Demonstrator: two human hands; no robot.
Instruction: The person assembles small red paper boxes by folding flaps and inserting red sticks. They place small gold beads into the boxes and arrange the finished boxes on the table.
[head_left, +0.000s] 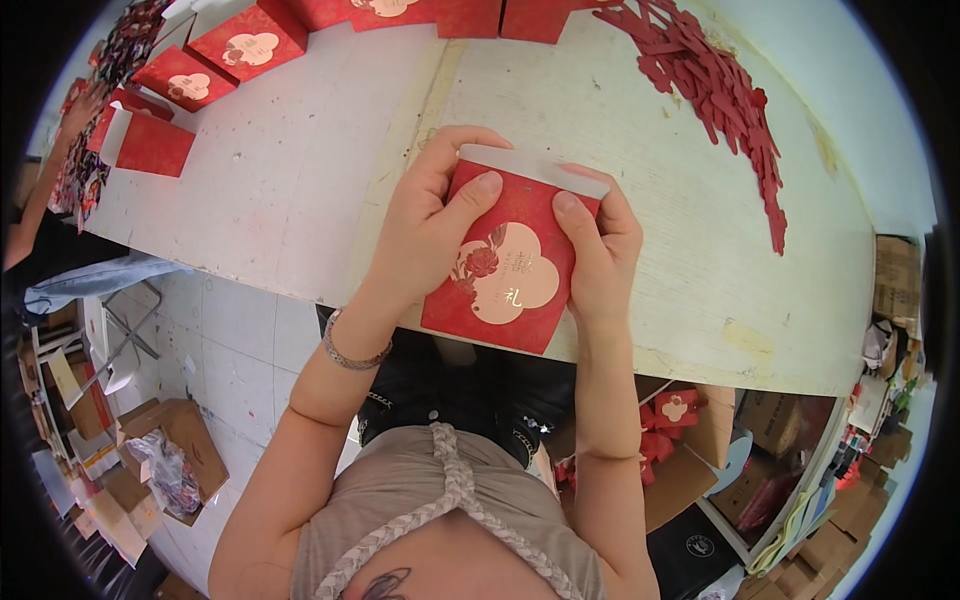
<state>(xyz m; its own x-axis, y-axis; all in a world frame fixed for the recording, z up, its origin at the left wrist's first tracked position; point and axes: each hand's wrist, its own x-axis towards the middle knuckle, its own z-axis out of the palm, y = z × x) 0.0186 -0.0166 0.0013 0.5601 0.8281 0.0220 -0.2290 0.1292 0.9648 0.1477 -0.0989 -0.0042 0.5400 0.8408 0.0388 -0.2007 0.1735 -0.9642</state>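
White-topped desk runs across the room, with the person seated or standing at its near edge; which of the two cannot be confirmed. At far left, a co-worker's hand is beside a dark multicoloured heap, contents not identifiable. Next, standing boxes in red line the far side in a curve, presumably to stay within reach yet out of the arms' way. At centre, the left hand grips the left side of a red box, thumb on the front, fingers behind. Its location is the desk's near edge, tilted, flap end away from the person; contact with the desktop cannot be determined. The right hand clasps the opposite side likewise, a paired hold judged to steady the panel and the pale flap. Farther right, red strips lie in a loose trail, probably kept aside for easy picking; below, a carton contains more red pieces.
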